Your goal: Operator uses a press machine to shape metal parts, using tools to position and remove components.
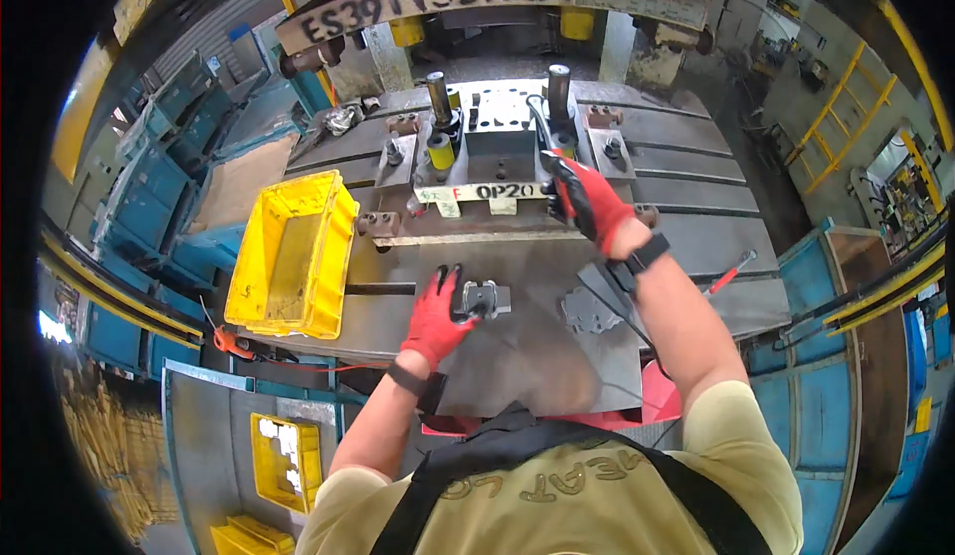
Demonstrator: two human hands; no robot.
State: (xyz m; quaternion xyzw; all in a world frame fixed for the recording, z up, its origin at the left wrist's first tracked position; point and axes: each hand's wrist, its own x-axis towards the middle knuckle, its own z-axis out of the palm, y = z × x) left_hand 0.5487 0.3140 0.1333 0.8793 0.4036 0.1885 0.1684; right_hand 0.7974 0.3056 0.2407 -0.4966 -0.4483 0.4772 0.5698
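My left hand (438, 318), in a red glove with dark fingertips, rests on the press bed. Its fingers are spread, and the thumb reaches over a small shaped grey metal part (487, 299). My right hand (589, 200), gloved alike, is raised at the right front corner of a die (502, 147) with two upright guide posts. Its fingers are curled, and a thin dark curved thing (538, 117) runs from the die top toward them; what they hold is unclear. Flat grey metal pieces (591, 311) lie below my right forearm, next to a dark flat thing (607, 286).
A yellow bin (293, 257) stands left of the die. A red-handled tool (731, 273) lies at the right of the slotted bed. An orange-and-black tool (232, 342) with a red cord is at the left front edge. Another yellow bin (286, 461) with pale pieces sits lower left.
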